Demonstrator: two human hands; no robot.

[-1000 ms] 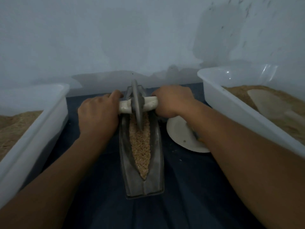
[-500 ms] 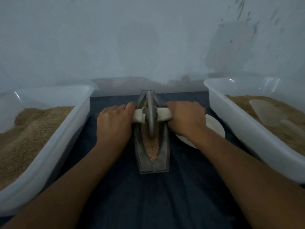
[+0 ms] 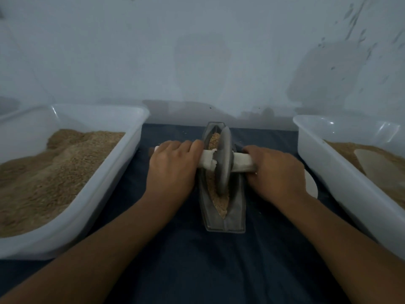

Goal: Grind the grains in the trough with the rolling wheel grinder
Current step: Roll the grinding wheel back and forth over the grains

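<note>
A grey boat-shaped metal trough (image 3: 236,212) lies lengthwise on the dark cloth, holding tan grains (image 3: 223,206). A grey rolling wheel (image 3: 224,160) stands upright in the trough near its middle, on a cloth-wrapped axle handle (image 3: 241,164). My left hand (image 3: 173,170) grips the left end of the handle. My right hand (image 3: 276,172) grips the right end. The wheel hides part of the grains beneath it.
A white plastic tub (image 3: 92,194) full of tan grain stands at the left. Another white tub (image 3: 341,170) with grain and a pale scoop (image 3: 379,167) stands at the right. A white plate (image 3: 311,185) lies under my right hand. A pale wall rises behind.
The wheel has rolled from the trough's far end toward me to about the middle, both hands still on the handle. The view has pulled back and now shows both tubs.
</note>
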